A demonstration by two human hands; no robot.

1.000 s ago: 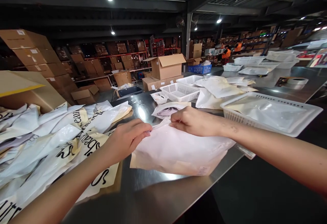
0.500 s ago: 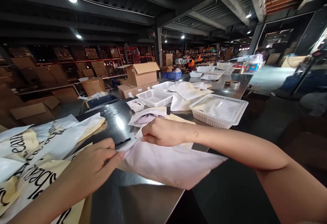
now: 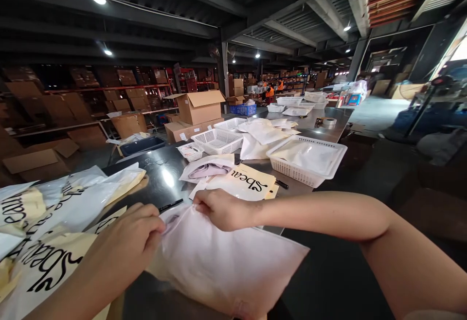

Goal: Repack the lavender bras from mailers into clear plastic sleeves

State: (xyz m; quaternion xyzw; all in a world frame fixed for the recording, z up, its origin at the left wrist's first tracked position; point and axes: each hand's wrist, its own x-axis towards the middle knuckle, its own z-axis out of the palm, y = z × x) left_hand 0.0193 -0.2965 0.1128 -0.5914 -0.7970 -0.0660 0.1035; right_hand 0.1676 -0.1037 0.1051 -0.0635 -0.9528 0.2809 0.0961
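Note:
A white plastic mailing bag (image 3: 233, 261) hangs between my hands over the dark metal table. My right hand (image 3: 219, 208) pinches its upper edge. On the other side, my left hand (image 3: 134, 232) has its fingers curled round the bag's left edge; the fingertips are partly hidden. A bit of greyish fabric shows at the bag's opening near the left hand. Just beyond lies a black pen (image 3: 170, 205). Behind the right hand is a flat cream and white bag with black lettering (image 3: 248, 181), beside a folded bag with lilac-grey cloth (image 3: 207, 168).
Lettered bags (image 3: 69, 242) are piled at the left. A white basket (image 3: 308, 159) holding bags stands at the table's right edge, with white baskets (image 3: 219, 141) further back. A tape roll (image 3: 329, 122) and black marker (image 3: 282, 184) lie right. Cardboard boxes (image 3: 199, 107) stand beyond; people in orange work far off.
The bag has been drawn lower and nearer, and its body now hangs fuller. My right hand has moved slightly down and left, uncovering the lettered bag behind it.

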